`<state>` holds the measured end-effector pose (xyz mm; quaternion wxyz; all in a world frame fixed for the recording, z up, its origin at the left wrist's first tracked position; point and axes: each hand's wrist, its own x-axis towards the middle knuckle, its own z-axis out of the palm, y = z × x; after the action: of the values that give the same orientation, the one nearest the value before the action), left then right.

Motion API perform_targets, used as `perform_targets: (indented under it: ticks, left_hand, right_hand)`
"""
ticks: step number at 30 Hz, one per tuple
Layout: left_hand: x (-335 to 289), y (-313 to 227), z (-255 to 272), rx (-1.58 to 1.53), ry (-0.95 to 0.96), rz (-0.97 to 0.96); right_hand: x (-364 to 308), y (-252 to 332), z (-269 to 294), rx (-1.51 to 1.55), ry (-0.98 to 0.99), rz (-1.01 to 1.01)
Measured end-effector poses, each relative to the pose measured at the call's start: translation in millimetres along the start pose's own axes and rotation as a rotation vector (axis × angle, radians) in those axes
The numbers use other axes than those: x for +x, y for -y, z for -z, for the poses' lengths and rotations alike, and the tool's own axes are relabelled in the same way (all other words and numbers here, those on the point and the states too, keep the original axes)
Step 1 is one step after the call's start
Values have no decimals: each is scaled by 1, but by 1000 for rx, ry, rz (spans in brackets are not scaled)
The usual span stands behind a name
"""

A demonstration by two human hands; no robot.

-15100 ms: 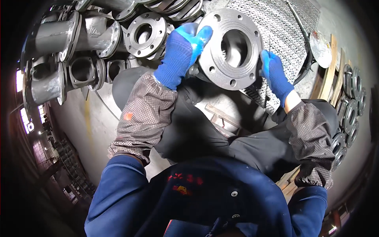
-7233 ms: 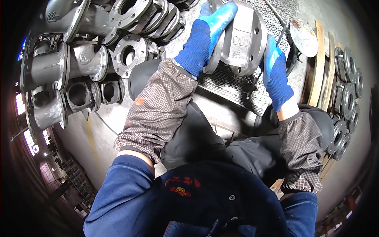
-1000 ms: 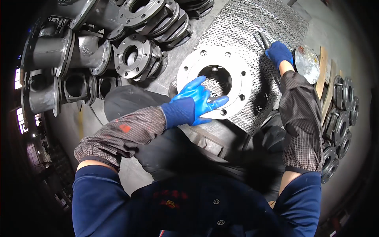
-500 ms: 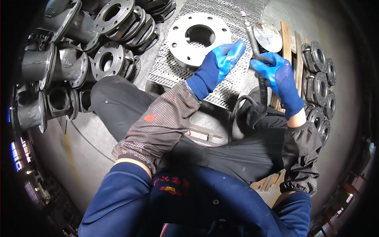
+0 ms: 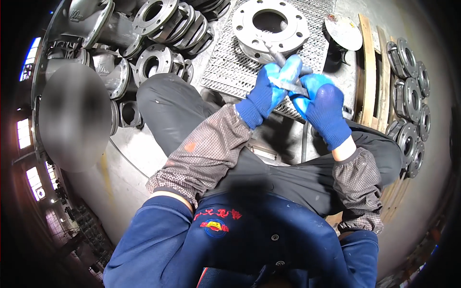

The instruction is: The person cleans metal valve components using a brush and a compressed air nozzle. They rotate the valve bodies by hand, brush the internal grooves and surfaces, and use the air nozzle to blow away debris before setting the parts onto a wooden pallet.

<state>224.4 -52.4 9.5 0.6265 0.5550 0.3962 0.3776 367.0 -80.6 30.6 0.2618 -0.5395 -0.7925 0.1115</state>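
Note:
Both of my blue-gloved hands are closed around a slim dark air die grinder (image 5: 274,54). My left hand (image 5: 276,82) grips its front part, and my right hand (image 5: 321,98) wraps the rear, close beside the left. A flat grey lever (image 5: 291,87) shows between them. The shaft points away, and its tip is over the near side of a pale round flanged casting (image 5: 246,30) with bolt holes and a large centre opening; contact I cannot tell. The casting lies on a metal mesh grating (image 5: 218,73). A hose (image 5: 304,141) hangs below my right hand.
Dark flanged valve bodies (image 5: 106,72) and flanges (image 5: 152,62) are piled at the left. A round pale-topped container (image 5: 344,32) stands right of the grating, before wooden pallet boards (image 5: 369,72). More flanges (image 5: 412,98) are stacked at far right. A blurred patch hides part of the left.
My left hand, open and empty before, now holds the grinder too. The right hand has brought it left, tilting its tip over the casting. The view has shifted, so the surroundings appear farther right.

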Motion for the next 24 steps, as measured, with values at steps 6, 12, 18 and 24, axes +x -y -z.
perform_targets:
  ticks: [6, 12, 18, 24]
  left_hand:
    - [-29, -15, 0, 60, 163, 58]
    - [21, -41, 55, 619, 107, 98]
    - [81, 10, 81, 1754, 204, -412]
    - [109, 12, 52, 1499, 248, -207]
  right_hand:
    - [-22, 2, 0, 1662, 832, -680]
    - [3, -33, 23, 1071, 271, -516]
    - [43, -77, -35, 1350, -56, -836]
    - [69, -85, -65, 1338, -169, -970]
